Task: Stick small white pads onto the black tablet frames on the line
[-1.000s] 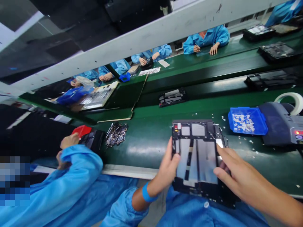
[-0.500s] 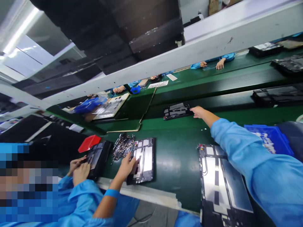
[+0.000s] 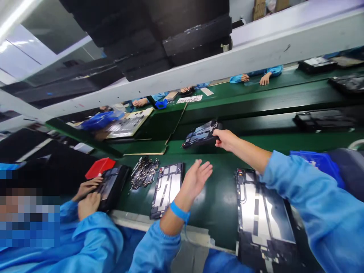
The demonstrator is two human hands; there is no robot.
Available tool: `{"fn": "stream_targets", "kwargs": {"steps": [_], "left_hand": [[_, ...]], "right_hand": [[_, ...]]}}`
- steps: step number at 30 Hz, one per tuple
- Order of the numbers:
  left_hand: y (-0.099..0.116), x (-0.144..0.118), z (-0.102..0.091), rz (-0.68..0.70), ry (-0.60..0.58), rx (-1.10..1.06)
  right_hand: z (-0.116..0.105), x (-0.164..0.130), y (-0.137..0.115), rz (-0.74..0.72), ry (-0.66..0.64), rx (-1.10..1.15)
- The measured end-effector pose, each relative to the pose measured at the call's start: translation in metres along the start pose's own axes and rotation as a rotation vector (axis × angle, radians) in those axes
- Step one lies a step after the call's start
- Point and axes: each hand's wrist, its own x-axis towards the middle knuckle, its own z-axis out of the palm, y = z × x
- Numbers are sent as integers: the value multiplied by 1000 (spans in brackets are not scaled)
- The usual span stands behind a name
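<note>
Green conveyor belt [image 3: 216, 204] fills the head view, running from the near edge beside the person's lap to a darker raised strip at the far side. On that far strip the right hand [image 3: 226, 138] reaches out at full stretch, its fingers clamped on the near end of a black tablet frame [image 3: 200, 134], which tilts up off the belt at the held end. The left hand [image 3: 196, 178] hovers open above the middle of the belt, fingers spread and holding nothing, just right of a second frame [image 3: 167, 187] that lies flat with its silver panels upward. A third frame [image 3: 263, 216] lies flat at the near edge under the right sleeve, partly hidden by it. Between these two flat frames a bare stretch of belt lies open, and more bare belt separates them from the far strip. Left of the second frame sits a heap of small dark parts [image 3: 144, 172], then a co-worker's hands [image 3: 88, 195] rest on a black tray [image 3: 112, 185] near the belt's near edge, with a red tray [image 3: 100, 167] just behind. A blue bin [image 3: 321, 161] stands at the right edge. A white sheet [image 3: 189, 99] on the far belt bears print too small to read.
</note>
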Motion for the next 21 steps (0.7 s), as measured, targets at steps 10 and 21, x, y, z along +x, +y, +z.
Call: {"fn": "stream_targets", "kwargs": {"steps": [10,21], "left_hand": [[-20,-50,68,103,-416,116],[-62,-56,48,399,-612,1259]], "right_hand": [[-169,-270,144,-287,-84,-25],[-221,-317,237,-208,140,-539]]}}
